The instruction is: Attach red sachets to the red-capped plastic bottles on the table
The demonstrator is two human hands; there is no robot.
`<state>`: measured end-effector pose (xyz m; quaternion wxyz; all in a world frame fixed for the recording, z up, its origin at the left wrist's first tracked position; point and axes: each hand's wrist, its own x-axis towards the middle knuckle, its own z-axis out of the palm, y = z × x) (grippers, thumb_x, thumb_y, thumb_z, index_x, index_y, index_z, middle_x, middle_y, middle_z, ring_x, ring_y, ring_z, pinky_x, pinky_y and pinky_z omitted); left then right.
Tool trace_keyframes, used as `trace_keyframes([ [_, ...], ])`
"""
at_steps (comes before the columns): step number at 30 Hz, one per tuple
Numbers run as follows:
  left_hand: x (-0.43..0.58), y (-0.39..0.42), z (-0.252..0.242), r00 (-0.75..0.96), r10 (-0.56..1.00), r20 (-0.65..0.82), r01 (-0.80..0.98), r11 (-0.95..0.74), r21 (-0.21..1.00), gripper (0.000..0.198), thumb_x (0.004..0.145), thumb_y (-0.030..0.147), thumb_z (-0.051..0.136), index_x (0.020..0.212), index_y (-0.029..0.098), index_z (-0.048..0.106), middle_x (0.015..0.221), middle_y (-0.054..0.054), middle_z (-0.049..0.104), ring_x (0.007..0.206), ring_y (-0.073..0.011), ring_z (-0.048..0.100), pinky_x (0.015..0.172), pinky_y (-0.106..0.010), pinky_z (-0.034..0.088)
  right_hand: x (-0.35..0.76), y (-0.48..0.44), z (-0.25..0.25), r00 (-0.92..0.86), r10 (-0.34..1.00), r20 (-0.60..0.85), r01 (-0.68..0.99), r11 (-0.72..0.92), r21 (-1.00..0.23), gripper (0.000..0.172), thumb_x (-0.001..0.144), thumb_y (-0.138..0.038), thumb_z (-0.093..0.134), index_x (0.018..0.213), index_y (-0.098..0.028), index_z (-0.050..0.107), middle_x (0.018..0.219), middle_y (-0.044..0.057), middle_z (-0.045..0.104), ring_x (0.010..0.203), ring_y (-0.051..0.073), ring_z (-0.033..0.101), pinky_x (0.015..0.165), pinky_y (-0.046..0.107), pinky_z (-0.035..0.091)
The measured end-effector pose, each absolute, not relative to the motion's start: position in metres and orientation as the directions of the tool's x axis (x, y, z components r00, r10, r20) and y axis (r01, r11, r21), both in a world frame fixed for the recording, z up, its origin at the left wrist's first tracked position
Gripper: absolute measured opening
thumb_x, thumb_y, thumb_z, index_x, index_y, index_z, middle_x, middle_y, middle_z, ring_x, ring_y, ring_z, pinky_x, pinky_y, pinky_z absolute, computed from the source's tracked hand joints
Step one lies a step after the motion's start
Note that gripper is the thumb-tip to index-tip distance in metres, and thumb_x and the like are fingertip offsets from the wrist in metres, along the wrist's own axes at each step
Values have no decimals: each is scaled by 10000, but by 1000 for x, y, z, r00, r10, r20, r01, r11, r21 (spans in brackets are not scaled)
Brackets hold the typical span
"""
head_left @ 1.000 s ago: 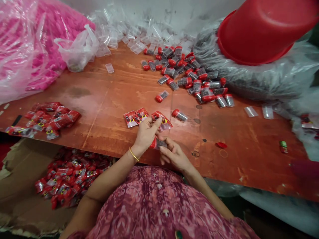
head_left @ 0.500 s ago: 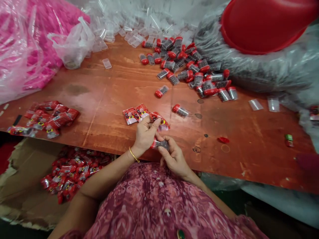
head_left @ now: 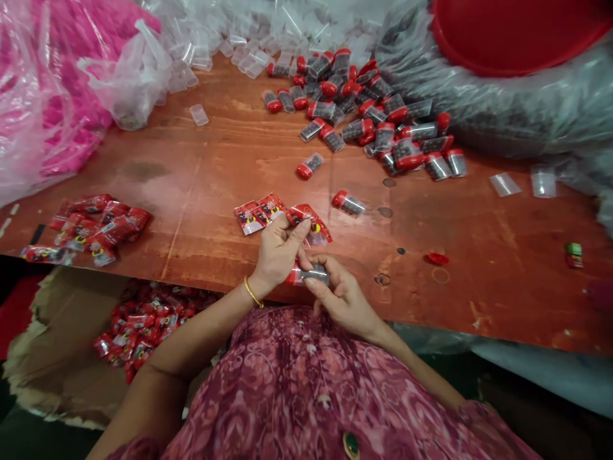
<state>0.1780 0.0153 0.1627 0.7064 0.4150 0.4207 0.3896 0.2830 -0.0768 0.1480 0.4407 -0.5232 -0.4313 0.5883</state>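
Note:
Between its thumb and fingers my left hand [head_left: 278, 254] pinches a red printed plastic packet [head_left: 322, 225], which fans out over the table. My right hand [head_left: 345, 299] grips a small clear container [head_left: 317, 274] with dark contents, lying sideways just below the packet. The container's red cap end points toward my left hand, whose lower fingers reach it; whether they grip it too is partly hidden. Flat red packets [head_left: 248, 218] lie just beyond my left hand. Another red-capped container [head_left: 349, 203] rests on its side beyond my right hand.
Many filled red-capped containers [head_left: 359, 130] are heaped at the back, beside empty clear ones [head_left: 253, 62]. Packed red pouches [head_left: 113, 231] lie at left; more fill a cardboard box [head_left: 62, 358] below the table edge. A red basin [head_left: 517, 38] sits on a plastic sack [head_left: 502, 121].
The view has shifted slightly. The held container now lies more level, with its clear side showing more. My left hand still pinches the packet, which is spread a little further to the right.

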Motion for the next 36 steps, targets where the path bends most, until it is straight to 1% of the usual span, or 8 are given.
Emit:
trace_keyframes([
  [3, 179, 13, 159, 297, 925, -237, -186, 299, 936, 331, 704, 473, 683, 772, 187, 533, 453, 79, 546, 291, -76, 497, 314, -170, 324, 279, -81, 146, 0, 974, -225, -39, -225, -973, 271, 840, -430, 550, 994, -220, 473, 831, 14, 545, 529, 86, 498, 400, 193, 396],
  [8, 182, 10, 144, 235, 963, -134, -123, 166, 978, 328, 751, 497, 630, 760, 189, 519, 491, 75, 545, 293, -60, 491, 287, -161, 276, 277, -84, 134, 37, 971, -234, -34, -233, -972, 278, 846, -437, 535, 1001, -227, 441, 798, -6, 528, 492, 72, 451, 401, 193, 385],
  [11, 186, 9, 137, 173, 978, -119, -105, 138, 985, 309, 757, 479, 634, 767, 188, 529, 478, 79, 530, 316, -61, 509, 310, -153, 303, 279, -83, 127, 72, 974, -214, -39, -211, -977, 285, 837, -438, 548, 1004, -234, 441, 831, -5, 525, 467, 57, 434, 384, 191, 390],
  [16, 195, 17, 146, 122, 971, -204, -322, 233, 917, 313, 714, 454, 681, 743, 184, 525, 539, 70, 584, 387, -69, 548, 412, -170, 425, 288, -71, 120, -82, 963, -257, -214, -268, -939, 313, 825, -482, 539, 1018, -254, 446, 831, -33, 518, 380, 31, 394, 340, 205, 427],
  [19, 192, 27, 155, 127, 945, -301, -447, 325, 833, 284, 677, 396, 722, 747, 178, 555, 644, 45, 648, 518, -87, 613, 532, -198, 491, 296, -65, 122, -43, 974, -224, -257, -227, -939, 286, 822, -467, 546, 999, -252, 483, 797, -44, 513, 397, 30, 393, 369, 196, 446],
  [25, 169, 37, 157, 193, 854, -483, -479, 512, 713, 256, 605, 314, 783, 728, 168, 613, 664, 26, 676, 553, -99, 619, 581, -220, 508, 315, -69, 136, 119, 988, -94, -132, -78, -988, 202, 839, -388, 543, 973, -237, 535, 714, -46, 514, 474, 65, 471, 433, 197, 433],
  [31, 163, 28, 157, 275, 808, -520, -457, 586, 669, 251, 576, 294, 799, 705, 166, 625, 660, 27, 672, 597, -120, 629, 569, -233, 514, 314, -70, 146, 193, 979, 71, 106, 52, -993, 198, 834, -306, 551, 1014, -225, 550, 800, -11, 575, 592, 96, 509, 514, 223, 433],
  [36, 162, 23, 159, 277, 815, -508, -411, 579, 704, 276, 536, 289, 821, 692, 145, 644, 661, 20, 679, 575, -105, 618, 535, -199, 501, 312, -69, 147, 164, 981, 101, 199, 68, -978, 191, 851, -306, 527, 1018, -218, 551, 834, 2, 582, 664, 118, 522, 546, 235, 445],
])
